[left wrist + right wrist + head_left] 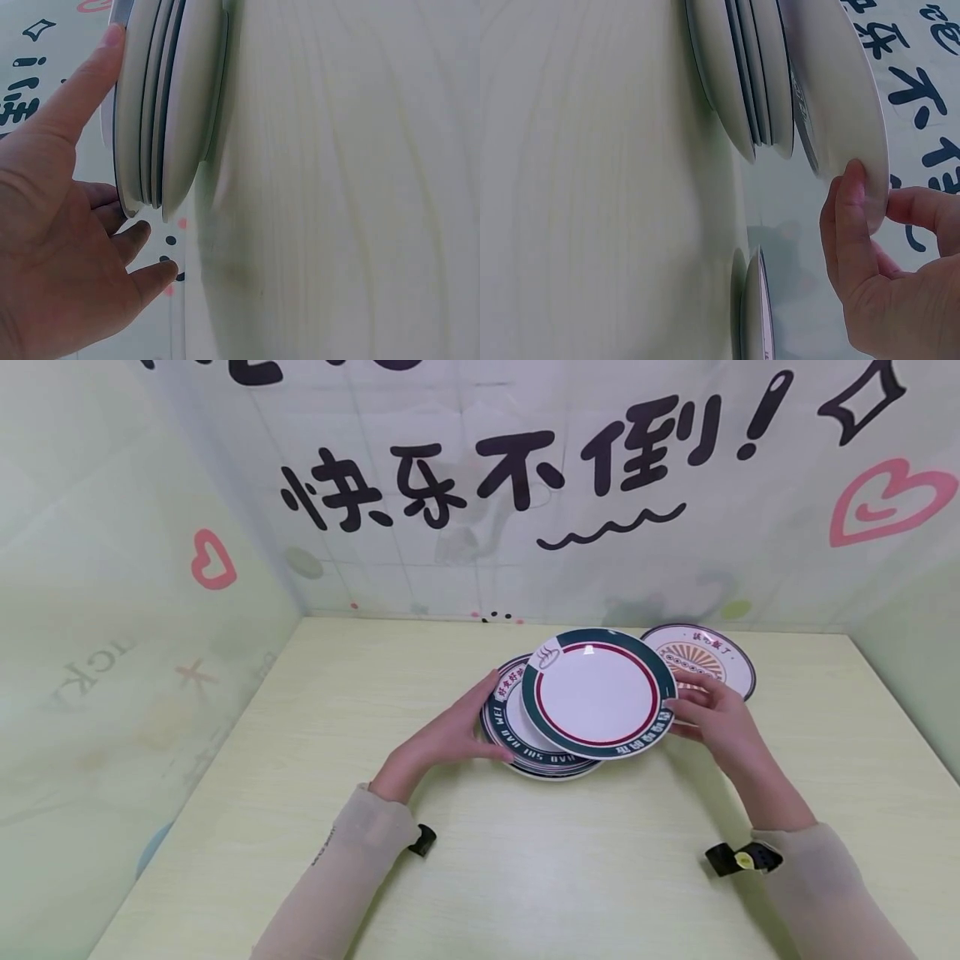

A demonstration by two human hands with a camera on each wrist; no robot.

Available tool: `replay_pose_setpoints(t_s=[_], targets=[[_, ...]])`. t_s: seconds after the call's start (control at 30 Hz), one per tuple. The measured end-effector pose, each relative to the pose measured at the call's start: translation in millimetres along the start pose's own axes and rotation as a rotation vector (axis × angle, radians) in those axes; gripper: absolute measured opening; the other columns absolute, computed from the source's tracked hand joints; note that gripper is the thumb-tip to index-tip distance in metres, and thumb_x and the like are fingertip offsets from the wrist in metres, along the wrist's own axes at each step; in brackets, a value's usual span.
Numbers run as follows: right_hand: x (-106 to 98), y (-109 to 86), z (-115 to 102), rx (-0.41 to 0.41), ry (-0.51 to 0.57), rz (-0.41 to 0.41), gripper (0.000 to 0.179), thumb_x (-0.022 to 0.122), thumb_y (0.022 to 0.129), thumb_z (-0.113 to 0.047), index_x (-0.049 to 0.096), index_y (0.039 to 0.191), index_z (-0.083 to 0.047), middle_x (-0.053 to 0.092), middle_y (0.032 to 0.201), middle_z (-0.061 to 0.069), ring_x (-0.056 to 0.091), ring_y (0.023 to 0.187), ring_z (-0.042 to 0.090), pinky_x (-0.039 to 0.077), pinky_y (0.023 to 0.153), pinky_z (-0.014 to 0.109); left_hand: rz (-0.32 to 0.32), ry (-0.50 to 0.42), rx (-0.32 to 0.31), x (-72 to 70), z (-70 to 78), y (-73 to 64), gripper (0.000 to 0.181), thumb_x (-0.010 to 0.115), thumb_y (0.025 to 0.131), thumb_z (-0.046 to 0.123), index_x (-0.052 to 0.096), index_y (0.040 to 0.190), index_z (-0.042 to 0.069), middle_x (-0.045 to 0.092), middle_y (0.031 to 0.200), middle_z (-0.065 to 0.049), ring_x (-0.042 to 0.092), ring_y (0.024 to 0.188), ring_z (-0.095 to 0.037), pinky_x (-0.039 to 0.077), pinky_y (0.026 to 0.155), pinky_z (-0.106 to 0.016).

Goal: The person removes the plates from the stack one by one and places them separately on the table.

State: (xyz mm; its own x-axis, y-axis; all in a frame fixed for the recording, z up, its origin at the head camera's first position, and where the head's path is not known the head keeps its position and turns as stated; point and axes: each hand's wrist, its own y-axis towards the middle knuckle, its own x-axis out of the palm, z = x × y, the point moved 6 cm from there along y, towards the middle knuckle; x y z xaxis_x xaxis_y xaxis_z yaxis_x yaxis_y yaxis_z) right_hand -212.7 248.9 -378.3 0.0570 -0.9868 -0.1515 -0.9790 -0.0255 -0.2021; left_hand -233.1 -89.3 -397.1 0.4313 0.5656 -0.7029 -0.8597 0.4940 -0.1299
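My right hand [723,722] pinches the right rim of a white plate [596,689] with a green border and a red ring, thumb on top and fingers underneath. That plate is raised and tilted, overlapping a stack of plates [517,727] with dark-green patterned rims; the right wrist view shows it angled above the stack [765,90]. My left hand [453,735] is at the left side of the stack, thumb and fingers spread around its edge. In the left wrist view the thumb lies along the top plate's rim, while the lower fingers hang loose beside the stack [150,112].
Behind my right hand lies another plate [738,672] with an orange sunburst pattern, at the back of the light wooden table [555,868]. A printed backdrop [420,568] with black characters rises directly behind the table, and side panels [112,635] flank it.
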Motion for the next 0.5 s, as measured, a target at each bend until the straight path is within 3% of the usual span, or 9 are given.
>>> replay_pose_setpoints(t_s=[0.27,0.4,0.5], targets=[[-11.4,-0.9,0.3,-0.017,0.055,0.014,0.051,0.062,0.098,-0.014,0.041,0.144,-0.007,0.065,0.092,-0.015,0.067,0.080,0.000,0.061,0.072,0.019,0.008,0.002,0.009,2.1,1.8,-1.2,0.127,0.089,0.073,0.041,0.001,0.162,0.019,0.005,0.170,-0.001,0.008,0.157,-0.022,0.019,0.128,-0.041],[-18.1,-1.0,1.5,-0.015,0.044,0.023,0.048,0.063,0.098,-0.016,0.044,0.141,-0.011,0.067,0.091,-0.017,0.068,0.080,0.000,0.061,0.072,0.018,0.013,-0.001,0.005,3.2,1.5,-1.9,0.128,0.089,0.072,0.041,0.000,0.162,0.019,0.004,0.170,0.000,0.008,0.157,-0.022,0.019,0.128,-0.040],[-22.6,-1.5,2.0,-0.018,0.092,0.024,0.037,0.064,0.097,-0.015,0.050,0.131,-0.018,0.068,0.090,-0.016,0.069,0.078,0.001,0.061,0.070,0.019,0.016,0.001,0.004,4.2,1.1,-2.4,0.129,0.089,0.071,0.042,0.001,0.162,0.019,0.004,0.170,0.000,0.008,0.157,-0.021,0.019,0.128,-0.040]])
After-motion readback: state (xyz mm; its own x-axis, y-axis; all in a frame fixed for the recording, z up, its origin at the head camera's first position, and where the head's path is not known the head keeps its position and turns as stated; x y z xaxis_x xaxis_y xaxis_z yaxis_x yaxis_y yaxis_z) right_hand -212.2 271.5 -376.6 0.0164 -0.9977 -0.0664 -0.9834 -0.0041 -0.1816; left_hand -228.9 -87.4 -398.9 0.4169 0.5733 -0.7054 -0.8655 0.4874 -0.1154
